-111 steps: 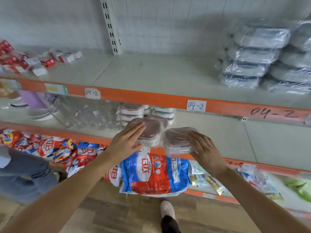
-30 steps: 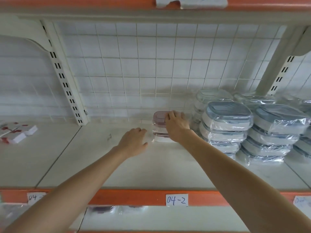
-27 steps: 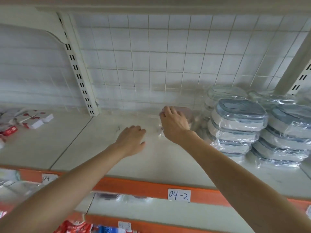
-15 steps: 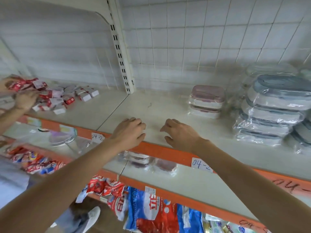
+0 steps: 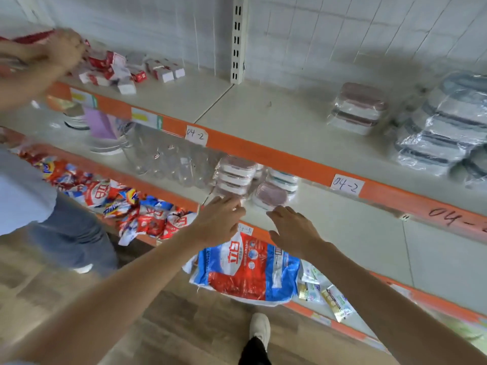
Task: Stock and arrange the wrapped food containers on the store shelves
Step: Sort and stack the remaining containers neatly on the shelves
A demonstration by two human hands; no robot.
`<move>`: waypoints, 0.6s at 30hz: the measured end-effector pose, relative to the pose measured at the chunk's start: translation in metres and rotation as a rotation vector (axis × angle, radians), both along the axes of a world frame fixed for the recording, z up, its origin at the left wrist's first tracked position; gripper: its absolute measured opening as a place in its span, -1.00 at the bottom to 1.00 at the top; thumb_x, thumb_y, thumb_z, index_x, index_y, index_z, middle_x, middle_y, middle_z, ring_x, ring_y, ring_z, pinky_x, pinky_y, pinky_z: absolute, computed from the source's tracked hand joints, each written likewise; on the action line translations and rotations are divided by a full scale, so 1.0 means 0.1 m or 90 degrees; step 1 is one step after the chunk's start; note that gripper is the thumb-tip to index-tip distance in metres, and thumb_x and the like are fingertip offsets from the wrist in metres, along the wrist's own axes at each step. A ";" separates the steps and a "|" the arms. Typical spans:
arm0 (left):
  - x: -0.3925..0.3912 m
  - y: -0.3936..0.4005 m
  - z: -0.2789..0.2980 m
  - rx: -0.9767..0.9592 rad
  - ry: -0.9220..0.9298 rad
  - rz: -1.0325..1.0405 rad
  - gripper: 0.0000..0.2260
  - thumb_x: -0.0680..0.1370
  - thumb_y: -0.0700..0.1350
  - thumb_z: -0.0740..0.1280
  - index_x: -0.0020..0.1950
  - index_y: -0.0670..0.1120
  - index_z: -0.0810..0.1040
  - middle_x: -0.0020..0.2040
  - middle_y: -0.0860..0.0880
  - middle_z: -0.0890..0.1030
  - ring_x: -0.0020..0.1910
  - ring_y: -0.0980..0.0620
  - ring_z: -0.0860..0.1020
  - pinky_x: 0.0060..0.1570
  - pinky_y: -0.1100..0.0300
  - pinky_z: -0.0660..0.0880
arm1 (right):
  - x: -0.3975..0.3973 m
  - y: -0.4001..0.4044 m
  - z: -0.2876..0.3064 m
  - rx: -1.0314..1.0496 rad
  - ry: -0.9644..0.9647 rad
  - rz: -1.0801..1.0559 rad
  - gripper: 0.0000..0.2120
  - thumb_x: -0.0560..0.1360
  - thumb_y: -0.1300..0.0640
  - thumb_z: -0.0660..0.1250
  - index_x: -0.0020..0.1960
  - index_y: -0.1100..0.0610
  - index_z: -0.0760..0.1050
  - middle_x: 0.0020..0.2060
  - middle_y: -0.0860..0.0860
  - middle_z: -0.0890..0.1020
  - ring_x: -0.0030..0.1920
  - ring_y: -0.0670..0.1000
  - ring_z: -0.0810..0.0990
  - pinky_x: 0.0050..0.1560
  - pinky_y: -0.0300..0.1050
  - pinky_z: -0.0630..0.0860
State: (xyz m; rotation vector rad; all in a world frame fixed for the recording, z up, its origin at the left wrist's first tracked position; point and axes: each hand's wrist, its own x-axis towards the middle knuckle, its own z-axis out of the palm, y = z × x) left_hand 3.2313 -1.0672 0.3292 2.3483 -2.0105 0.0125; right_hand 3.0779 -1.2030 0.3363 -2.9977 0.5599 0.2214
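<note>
Now both my hands reach toward the middle shelf [image 5: 342,225], fingers straight and spread, holding nothing. My left hand [image 5: 220,221] has its fingertips at the front of the pink stack [image 5: 235,177], a pile of wrapped containers with pink lids; whether they touch the wrap I cannot tell, since the picture is blurred there. My right hand [image 5: 295,233] hangs palm down just in front of a single pink container [image 5: 271,197] that lies at the shelf's front edge, close to it but apart from it. Behind that one stands a short stack with green-edged lids [image 5: 283,177], partly hidden under the orange rail [image 5: 263,151] of the top shelf [image 5: 263,111].

On the top shelf two pink wrapped containers [image 5: 359,106] sit one on the other near the back wall, and just beside them to the right are the grey stacks [image 5: 448,122], also wrapped. Paper tags reading 04-2 [image 5: 196,135] are stuck on the rail.

Left of the pink stack are clear bottles [image 5: 168,156] in wrap. Below, on the lowest shelf, a blue and red bag [image 5: 247,270] hangs over the edge. At far left another person's hand [image 5: 62,48] is among small red and white boxes [image 5: 126,72]. My shoe [image 5: 259,329] shows on the wooden floor.
</note>
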 end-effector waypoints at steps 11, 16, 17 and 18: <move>0.07 -0.11 -0.61 0.052 0.062 0.085 -0.63 0.58 -0.06 0.21 0.38 -0.08 0.34 0.27 -0.03 0.43 0.24 -0.01 0.42 0.24 0.11 0.35 | 0.28 -0.48 -0.86 0.092 0.016 -0.160 -0.40 0.53 -0.01 0.30 0.44 0.22 0.17 0.38 0.14 0.30 0.36 0.15 0.29 0.32 0.03 0.33; 0.23 -0.46 -1.29 0.044 0.077 0.103 -0.62 0.59 -0.05 0.21 0.39 -0.09 0.34 0.26 -0.03 0.45 0.23 0.00 0.42 0.22 0.13 0.36 | 0.66 -1.01 -1.44 0.079 -0.045 -0.178 -0.31 0.44 -0.08 0.40 0.38 0.24 0.20 0.39 0.13 0.23 0.37 0.14 0.23 0.30 0.04 0.34; 0.28 -0.54 -1.42 0.041 0.081 0.105 -0.62 0.59 -0.05 0.21 0.39 -0.09 0.33 0.27 -0.03 0.45 0.23 0.01 0.42 0.23 0.14 0.35 | 0.75 -1.15 -1.55 0.081 -0.065 -0.189 -0.28 0.42 -0.09 0.42 0.38 0.24 0.19 0.39 0.13 0.22 0.38 0.13 0.21 0.31 0.04 0.32; 0.33 -0.64 -1.54 0.039 0.084 0.104 -0.61 0.59 -0.05 0.21 0.40 -0.09 0.32 0.28 -0.03 0.44 0.24 0.01 0.42 0.23 0.15 0.34 | 0.84 -1.28 -1.65 0.084 -0.080 -0.202 -0.23 0.39 -0.09 0.45 0.40 0.23 0.18 0.40 0.13 0.21 0.39 0.14 0.19 0.31 0.04 0.30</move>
